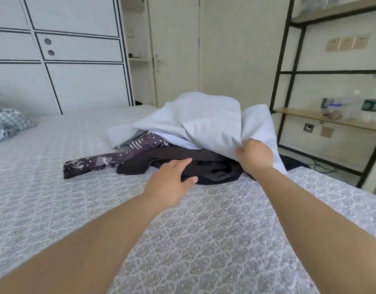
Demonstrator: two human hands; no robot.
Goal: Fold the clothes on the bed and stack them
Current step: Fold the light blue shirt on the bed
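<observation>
On the patterned bed [204,240], I see my right hand [256,157] pinching the pale blue garment [204,117] atop the pile; my left hand [172,183], fingers extended, touches the black garment [212,168].

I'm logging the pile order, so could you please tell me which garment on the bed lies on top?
The pale blue garment: it drapes over the black garment and the patterned dark one, and the right hand pinches its edge.

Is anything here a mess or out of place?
Only the clothes: a light blue garment, a black one and a dark patterned one lie in a crumpled heap on the bed, unfolded. The right hand grips the blue one; the left hand reaches for the black.
</observation>
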